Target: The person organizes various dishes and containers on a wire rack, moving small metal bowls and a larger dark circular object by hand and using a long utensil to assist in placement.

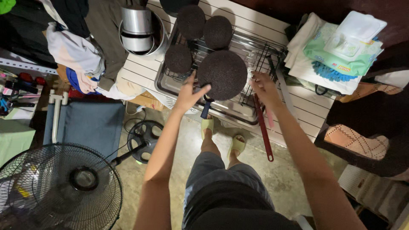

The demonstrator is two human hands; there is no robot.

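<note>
Far left, low: black standing fan (59,187) w/ wire guard, round base (145,135) on the concrete floor; blue-grey folding cot (91,123) just above it. Upper left: heap of clothes (81,55) hanging over the white slatted counter (140,70) edge; beside it a steel pot (138,30) w/ smaller steel pots stacked inside. Centre: steel tray w/ wire rack (251,49) on the counter, four dark round pans bottom-up on it — three small ones (191,21), (218,32), (179,58) toward the back, one large pan (222,74) at the front, blue handle (205,110) sticking out past the tray's near rim. Left hand (187,94) at the large pan's left edge, fingers (200,91) spread open, tips touching or just short of the rim, can't tell which; gripping nothing. Below: two feet in pale yellow slippers (207,124) on the floor, grey shorts. Right hand (265,88) at the rack's right side, fingers curled loosely onto the wire; firm grip or not, can't tell. Under that hand a long red-handled utensil (263,127) hanging down off the counter edge. Right: folded white cloths, green pack of wipes (341,51) w/ white flat lid on top, blue fringed duster (330,70) tucked beneath. Far right: dark cloth and a pink patterned cushion (358,140).
</note>
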